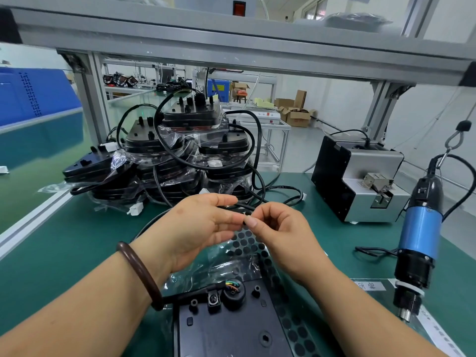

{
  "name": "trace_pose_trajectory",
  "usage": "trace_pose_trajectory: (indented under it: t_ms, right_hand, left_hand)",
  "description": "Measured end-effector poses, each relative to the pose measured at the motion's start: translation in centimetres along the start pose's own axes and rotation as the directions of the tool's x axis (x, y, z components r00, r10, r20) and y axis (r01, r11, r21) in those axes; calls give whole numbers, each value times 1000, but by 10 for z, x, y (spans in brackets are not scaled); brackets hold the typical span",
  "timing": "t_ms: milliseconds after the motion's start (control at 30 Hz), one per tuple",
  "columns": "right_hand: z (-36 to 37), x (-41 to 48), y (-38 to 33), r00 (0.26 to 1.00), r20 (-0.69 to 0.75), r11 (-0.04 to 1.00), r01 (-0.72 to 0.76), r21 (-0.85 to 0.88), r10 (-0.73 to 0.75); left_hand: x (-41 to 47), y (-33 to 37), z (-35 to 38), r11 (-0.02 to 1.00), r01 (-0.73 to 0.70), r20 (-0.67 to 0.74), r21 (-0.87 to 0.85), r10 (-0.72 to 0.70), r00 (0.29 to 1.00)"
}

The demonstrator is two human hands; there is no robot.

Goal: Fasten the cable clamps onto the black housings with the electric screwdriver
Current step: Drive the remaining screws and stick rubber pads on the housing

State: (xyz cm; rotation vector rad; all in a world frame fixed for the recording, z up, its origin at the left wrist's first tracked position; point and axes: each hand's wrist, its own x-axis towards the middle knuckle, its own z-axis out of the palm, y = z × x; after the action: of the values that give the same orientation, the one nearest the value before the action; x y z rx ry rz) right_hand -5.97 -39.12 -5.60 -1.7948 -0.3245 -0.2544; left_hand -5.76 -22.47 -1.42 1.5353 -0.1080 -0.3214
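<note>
Fingers (pixel 251 222) of the right hand (pixel 280 235) are curled in, thumb and forefinger clamped on a small black piece (pixel 244 222) held up over the bench (pixel 77 240). The left hand (pixel 195 228) meets it from the other side, its fingers only gently bent, tips right at the same piece; whether they grip it or just touch it I cannot tell. A dark bracelet (pixel 140 274) sits on the left wrist.

Directly under the hands lies a sheet of black round dots (pixel 247 243), partly covered by crinkled clear film. Nearer the person, a black housing (pixel 231 336) lies flat on the bench with its cable (pixel 190 295) running in from the left. The electric screwdriver (pixel 418 235), blue-bodied, hangs tip-down to the right, apart from both hands. Behind it stands a black and silver box (pixel 360 176). At the back, a stack of bagged housings (pixel 164 150) with looping cables
</note>
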Motion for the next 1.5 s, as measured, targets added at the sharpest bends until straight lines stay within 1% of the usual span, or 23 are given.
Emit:
trace_pose_trajectory:
  t_ms: [133, 267, 333, 400, 467, 567, 667, 800, 1033, 1133, 1200, 1300, 1367, 1433, 1500]
  right_hand:
    - [0, 0, 1, 1000, 1, 997, -17, 70, 17]
    - [-1, 0, -1, 993, 37, 962, -115, 246, 109]
    - [-1, 0, -2, 988, 56, 939, -156, 307, 146]
    - [0, -1, -5, 989, 62, 938, -144, 316, 131]
    - [-1, -3, -6, 996, 39, 962, -90, 258, 83]
    - [1, -4, -7, 999, -32, 993, 24, 119, -21]
    - [4, -6, -9, 992, -67, 993, 111, 37, -108]
    - [7, -8, -12, 980, -93, 980, 164, -112, -174]
    - [3, -7, -15, 984, -38, 961, 163, -225, -175]
    - [1, -8, -19, 976, -9, 935, 206, -290, -217]
    - [1, -9, -21, 974, 3, 929, 216, -301, -225]
    - [2, -10, -23, 982, 6, 951, 184, -248, -189]
    - [1, -10, -27, 993, 22, 983, 117, -139, -115]
    - [-4, -9, -35, 997, 69, 999, 24, -38, -22]
    - [-11, -8, -45, 986, 155, 997, -73, 27, 68]
  left_hand:
    - [1, -1, -1, 1000, -16, -52, 16, 17, 998]
    - [-3, -2, -6, 1000, -10, -80, 13, 11, 997]
    - [-7, 0, -7, 1000, -4, -55, -30, 2, 998]
    - [-11, 4, -7, 993, 20, -22, -116, -23, 999]
    - [-13, 6, -6, 980, 47, -14, -195, -51, 999]
    - [-13, 7, -4, 955, 70, -14, -288, -77, 997]
    - [-15, 6, -1, 948, 72, -12, -311, -80, 997]
    - [-17, 6, 0, 964, 61, -22, -258, -69, 997]
    - [-20, 10, 3, 996, 19, -22, -82, -21, 1000]
    - [-21, 11, 4, 995, 20, -37, -93, -23, 999]
    - [-22, 12, 5, 992, 19, -53, -126, -26, 998]
    - [-24, 11, 6, 985, 6, -88, -170, -22, 996]
    - [-25, 11, 5, 984, -11, -135, -178, -13, 991]
    - [-29, 10, 3, 990, -27, -169, -141, 3, 986]
    - [-35, 9, 2, 998, -53, -178, -43, 44, 983]
